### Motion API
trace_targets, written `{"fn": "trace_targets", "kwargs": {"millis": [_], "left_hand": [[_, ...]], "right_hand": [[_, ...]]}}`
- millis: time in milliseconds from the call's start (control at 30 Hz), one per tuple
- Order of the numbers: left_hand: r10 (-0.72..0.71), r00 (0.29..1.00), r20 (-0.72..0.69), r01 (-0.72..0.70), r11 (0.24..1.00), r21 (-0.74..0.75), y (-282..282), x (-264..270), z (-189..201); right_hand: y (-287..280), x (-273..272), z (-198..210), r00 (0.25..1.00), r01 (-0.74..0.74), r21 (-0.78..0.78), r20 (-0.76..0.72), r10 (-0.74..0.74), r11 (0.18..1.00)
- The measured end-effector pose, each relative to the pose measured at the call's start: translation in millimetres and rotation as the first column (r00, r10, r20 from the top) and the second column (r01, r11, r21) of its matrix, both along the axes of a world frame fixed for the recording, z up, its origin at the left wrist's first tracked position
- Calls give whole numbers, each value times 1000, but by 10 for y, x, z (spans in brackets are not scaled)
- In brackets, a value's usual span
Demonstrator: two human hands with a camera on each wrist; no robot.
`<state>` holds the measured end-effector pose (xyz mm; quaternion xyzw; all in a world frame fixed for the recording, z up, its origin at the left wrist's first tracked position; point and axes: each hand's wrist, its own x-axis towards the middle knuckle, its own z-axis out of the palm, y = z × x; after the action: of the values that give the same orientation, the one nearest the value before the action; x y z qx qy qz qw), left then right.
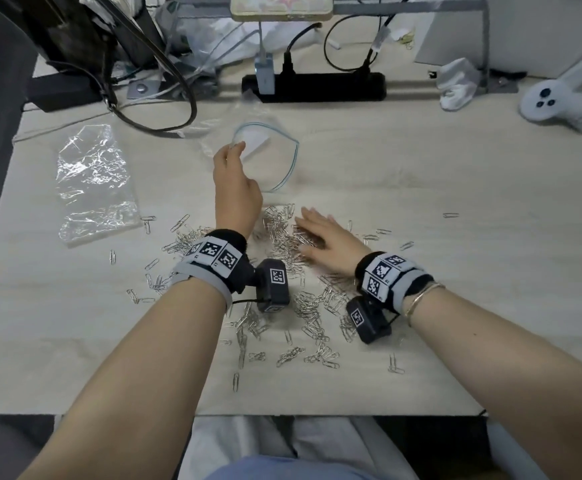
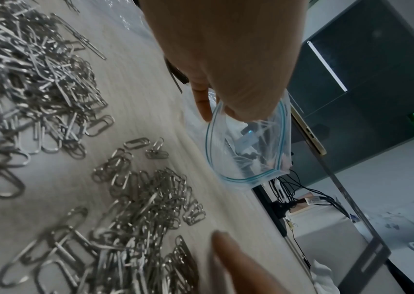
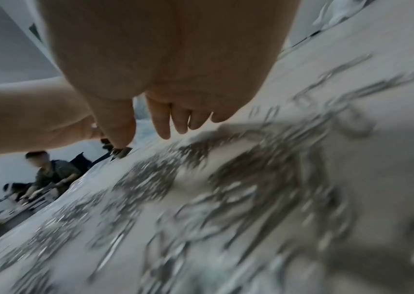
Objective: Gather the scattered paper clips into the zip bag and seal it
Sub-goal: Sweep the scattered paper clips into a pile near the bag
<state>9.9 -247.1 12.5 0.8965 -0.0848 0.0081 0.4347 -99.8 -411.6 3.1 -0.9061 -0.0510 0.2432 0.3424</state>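
- head view: both forearms reach up from 6 o'clock over the pale wooden table, each wrist strapped with a marker-covered camera band.
- paper clips lie strewn across the middle of the table, thickest between and just beyond the two wrists, with strays out toward 3 and 8 o'clock.
- left hand reaches toward 12 o'clock and pinches the rim of the zip bag, whose blue-edged mouth gapes wide just past the clips.
- right hand lies flat with straight fingers on the pile, blurred.
- crumpled clear plastic sheet lies at 9 o'clock; a black power strip sits at 12 o'clock; a white controller at 2 o'clock.
- left wrist view: the left hand comes down from 12 o'clock, thumb and fingers gripping the bag at its open mouth near centre; clips fill the side from 7 to 10 o'clock.
- right wrist view: the right hand hangs from 12 o'clock with fingers straight and close together above smeared clips; the blur hides whether they touch.
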Motion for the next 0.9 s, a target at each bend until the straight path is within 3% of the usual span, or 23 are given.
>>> {"fn": "trace_targets", "kwargs": {"millis": [67,167,267,333,400,633,900], "left_hand": [[4,1000,19,-4,1000,14,-56,-8,46],[21,999,33,-22,999,27,-136,-29,82],[25,999,37,-26,999,30,-184,-42,80],[15,1000,24,-16,999,45,-180,-56,67],[-3,1000,17,2,998,57,-166,-76,41],[-63,998,-8,63,998,21,-93,-159,-21],[-108,993,-45,107,994,-10,174,-211,48]], "right_hand": [[-214,-12,111,987,156,46,38,-158,987],[-615,-65,158,902,416,59,101,-420,907],[-1024,-172,25,807,587,-119,171,-566,801],[-1247,-281,-98,772,631,-307,155,-616,713],[-1373,-395,-182,735,652,-388,111,-669,651],[-1102,-381,-214,762,630,-262,21,-648,731],[-137,-422,-237,920,382,-248,10,-392,890]]}}
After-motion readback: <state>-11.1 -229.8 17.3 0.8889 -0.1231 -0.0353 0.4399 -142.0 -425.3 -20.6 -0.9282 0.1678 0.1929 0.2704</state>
